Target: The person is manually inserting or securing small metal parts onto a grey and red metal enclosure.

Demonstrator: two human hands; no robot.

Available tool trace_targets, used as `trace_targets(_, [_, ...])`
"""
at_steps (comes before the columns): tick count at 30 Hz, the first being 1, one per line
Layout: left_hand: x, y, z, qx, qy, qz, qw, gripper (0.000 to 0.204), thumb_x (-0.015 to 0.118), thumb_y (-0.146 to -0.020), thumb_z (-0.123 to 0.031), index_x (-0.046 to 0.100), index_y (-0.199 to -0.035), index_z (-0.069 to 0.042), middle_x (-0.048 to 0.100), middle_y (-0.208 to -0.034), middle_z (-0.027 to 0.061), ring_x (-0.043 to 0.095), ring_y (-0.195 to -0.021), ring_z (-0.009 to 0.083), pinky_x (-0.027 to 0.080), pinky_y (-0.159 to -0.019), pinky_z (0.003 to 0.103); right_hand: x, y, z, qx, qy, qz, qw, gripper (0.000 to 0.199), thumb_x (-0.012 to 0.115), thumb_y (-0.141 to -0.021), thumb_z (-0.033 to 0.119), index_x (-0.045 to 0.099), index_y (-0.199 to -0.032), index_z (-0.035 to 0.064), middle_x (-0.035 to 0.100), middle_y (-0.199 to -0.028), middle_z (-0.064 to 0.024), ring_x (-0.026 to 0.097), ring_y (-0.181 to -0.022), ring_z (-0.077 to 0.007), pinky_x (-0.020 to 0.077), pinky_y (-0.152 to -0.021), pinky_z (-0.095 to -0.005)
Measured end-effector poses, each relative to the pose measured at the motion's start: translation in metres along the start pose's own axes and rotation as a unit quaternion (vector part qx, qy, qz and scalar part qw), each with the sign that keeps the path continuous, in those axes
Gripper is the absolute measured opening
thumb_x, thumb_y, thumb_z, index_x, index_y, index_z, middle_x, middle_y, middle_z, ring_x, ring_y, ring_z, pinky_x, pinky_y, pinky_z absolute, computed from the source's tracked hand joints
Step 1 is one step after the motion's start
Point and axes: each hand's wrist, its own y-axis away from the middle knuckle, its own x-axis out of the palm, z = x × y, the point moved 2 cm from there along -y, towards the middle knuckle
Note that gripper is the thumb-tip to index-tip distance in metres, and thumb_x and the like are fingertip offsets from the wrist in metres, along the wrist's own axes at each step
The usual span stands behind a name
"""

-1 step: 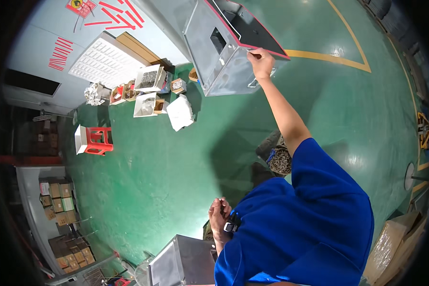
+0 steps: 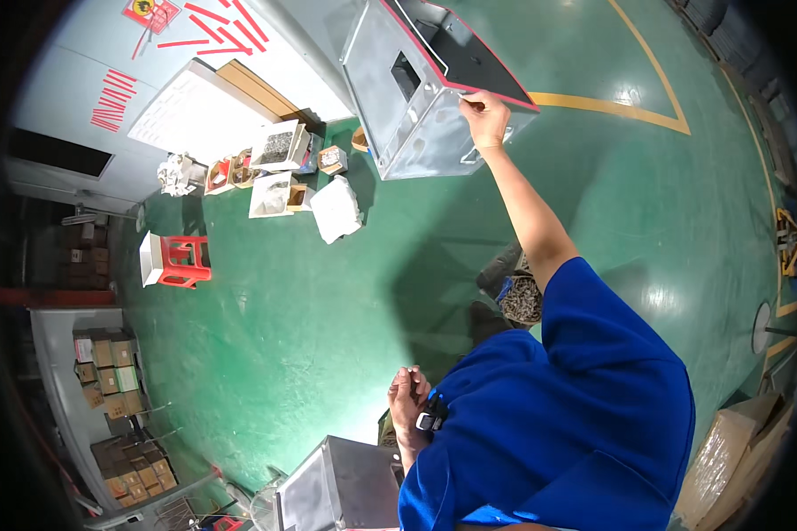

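Note:
A grey sheet-metal cabinet (image 2: 421, 111) with a square cut-out, a dark open inside and red edging stands tilted in view at the top. My right hand (image 2: 487, 119), arm stretched out, is at its near corner with thumb and fingers pinched together at the red-edged rim. Whatever lies in that pinch is too small to make out. Close to my body, my left hand (image 2: 407, 398) is held with its fingers curled in; what they hold, if anything, I cannot make out. Just below that hand is a second grey metal box (image 2: 341, 487).
By the wall are white bins of small parts (image 2: 279, 146), a white bundle (image 2: 336, 210) and a leaning white panel (image 2: 190, 111). A red stool (image 2: 184, 261) stands left. A container of small metal pieces (image 2: 521, 299) sits near my feet. Cartons (image 2: 111, 367) fill shelves at far left.

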Motion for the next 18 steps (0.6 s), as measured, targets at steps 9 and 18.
trace_targets(9, [0.006,0.003,0.009,-0.033,-0.059,-0.041,0.997,0.030,0.050,-0.095,-0.032,0.060,-0.094,-0.004,0.048,-0.068,-0.0016,0.031,-0.050,0.0035,0.025,-0.044,0.020,0.004,0.015,0.011,-0.001,0.006,-0.003,1.000,0.008,0.072,-0.070,0.002,0.064,-0.074,0.0010,0.064,-0.065,-0.0042,0.059,-0.060,-0.0079,0.0479,-0.058,-0.0234])
trace_targets(18, [0.016,-0.001,0.001,-0.025,-0.008,-0.105,0.994,0.040,0.039,-0.097,-0.043,0.047,-0.076,-0.010,0.034,-0.062,-0.0041,0.025,-0.048,0.0040,0.020,-0.043,0.020,0.012,0.032,-0.004,0.272,-0.166,0.009,0.948,0.029,0.065,-0.085,0.027,0.060,-0.071,0.0021,0.059,-0.060,-0.0045,0.057,-0.050,-0.0110,0.0433,-0.047,-0.0219])
